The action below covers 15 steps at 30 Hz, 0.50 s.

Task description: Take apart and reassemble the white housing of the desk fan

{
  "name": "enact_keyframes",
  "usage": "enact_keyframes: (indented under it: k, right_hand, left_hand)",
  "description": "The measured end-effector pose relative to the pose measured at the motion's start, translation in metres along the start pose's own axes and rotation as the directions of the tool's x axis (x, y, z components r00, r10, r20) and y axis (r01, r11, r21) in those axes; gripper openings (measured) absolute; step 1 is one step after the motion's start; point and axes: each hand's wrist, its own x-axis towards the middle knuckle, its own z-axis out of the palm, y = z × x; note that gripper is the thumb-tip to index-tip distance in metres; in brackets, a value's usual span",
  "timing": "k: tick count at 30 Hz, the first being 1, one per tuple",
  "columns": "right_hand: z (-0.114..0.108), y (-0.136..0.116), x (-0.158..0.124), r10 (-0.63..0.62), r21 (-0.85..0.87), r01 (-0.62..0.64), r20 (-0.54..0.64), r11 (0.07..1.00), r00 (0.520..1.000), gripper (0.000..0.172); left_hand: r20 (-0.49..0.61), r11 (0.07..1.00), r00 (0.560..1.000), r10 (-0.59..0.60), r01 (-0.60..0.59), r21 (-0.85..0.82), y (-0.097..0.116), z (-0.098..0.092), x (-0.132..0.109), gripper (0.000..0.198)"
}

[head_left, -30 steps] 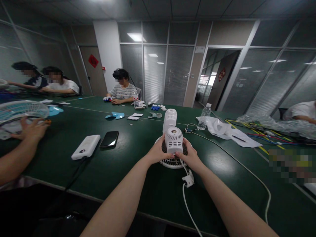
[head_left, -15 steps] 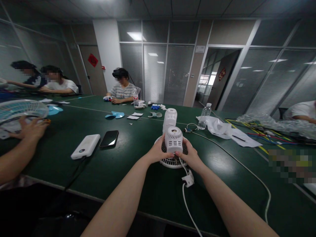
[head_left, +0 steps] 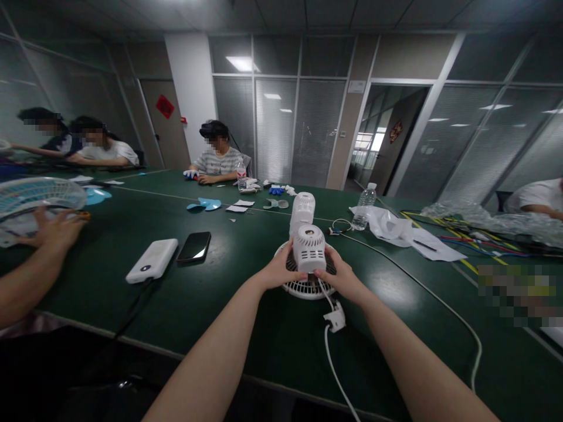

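A white motor housing (head_left: 311, 249) with vent slots sits over a round fan grille (head_left: 303, 289) in front of me. My left hand (head_left: 281, 266) grips the housing from its left side, thumb across the lower edge. On the opposite side my right hand (head_left: 341, 272) holds the same housing, and the two thumbs nearly meet. Behind it rises a white slotted fan part (head_left: 302, 211). From the housing's underside a white cord runs down to a white plug (head_left: 336, 318), which lies on the table between my forearms.
On the green table (head_left: 246, 346), a white power bank (head_left: 152, 261) and a phone (head_left: 194, 247) lie left. A co-worker's hand (head_left: 57, 231) touches another fan grille (head_left: 41, 193). Behind right are a bottle (head_left: 365, 207), crumpled white sheet (head_left: 391, 227) and coloured wires. A long cable curves along the right.
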Motion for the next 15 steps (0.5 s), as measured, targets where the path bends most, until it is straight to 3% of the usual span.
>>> enact_keyframes:
  k: [4,8,15]
  right_hand:
    - [-0.004,0.005,0.0,-0.006,-0.057,0.01,0.074,0.998,0.997,0.088]
    - [0.004,0.009,0.0,0.01,-0.184,-0.014,-0.025,0.983,1.0,0.09]
    - [0.016,0.011,-0.003,0.011,-0.257,-0.028,-0.07,0.966,0.997,0.092]
  left_hand:
    - [-0.002,1.0,1.0,0.0,0.0,0.007,0.0,0.002,0.0,0.119]
    - [-0.011,0.999,0.999,0.035,-0.035,0.004,0.001,0.002,0.001,0.116]
    - [-0.021,0.999,0.999,0.039,-0.039,-0.007,0.004,0.002,-0.001,0.115]
